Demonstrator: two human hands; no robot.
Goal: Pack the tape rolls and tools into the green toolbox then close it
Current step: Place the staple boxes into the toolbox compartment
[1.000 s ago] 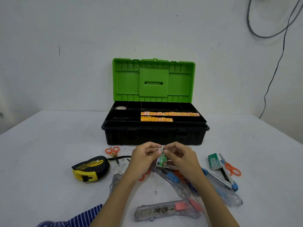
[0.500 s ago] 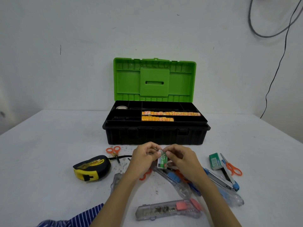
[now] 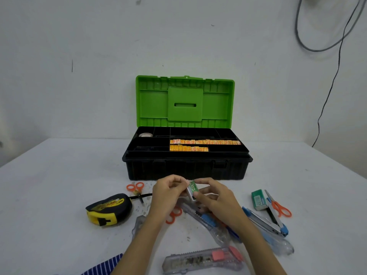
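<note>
Both hands, left (image 3: 168,192) and right (image 3: 214,197), pinch a small green-labelled box (image 3: 192,190), its print unreadable.

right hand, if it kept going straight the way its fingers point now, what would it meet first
The right hand points left across the small green box it pinches, so it would probably meet the left hand first, which touches the same box. Depth between the fingertips is hard to judge.

You face a pale scuffed wall (image 3: 79,46), a white table (image 3: 49,195) against it, its top speckled with debris, dark cables (image 3: 337,72) looping down your upper right, soft even light
</note>
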